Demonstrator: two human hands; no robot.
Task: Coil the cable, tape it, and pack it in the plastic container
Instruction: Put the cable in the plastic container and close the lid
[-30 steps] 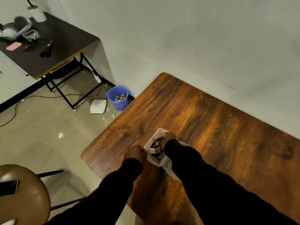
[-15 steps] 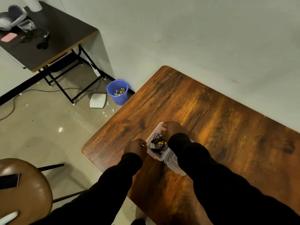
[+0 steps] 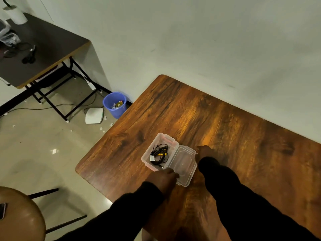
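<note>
A clear plastic container [image 3: 147,156] stands open on the wooden table [image 3: 217,129]. Inside lies the coiled black cable [image 3: 159,153], with yellow tape and a white plug end. The hinged lid [image 3: 183,165] lies flat to the container's right. My left hand [image 3: 163,179] rests at the lid's near edge, its fingers touching the plastic. My right hand [image 3: 205,152] touches the lid's far right corner. Black sleeves hide both wrists. Whether either hand grips the lid is unclear.
A blue waste bin [image 3: 115,104] and a white device [image 3: 94,116] sit on the floor left of the table. A dark desk [image 3: 41,54] with clutter stands at the far left. A round brown stool [image 3: 19,216] is at the near left, carrying a phone [image 3: 2,210].
Both hands have left the container's tub and moved right to the open lid. The cable now lies alone inside. The camera view has shifted.
</note>
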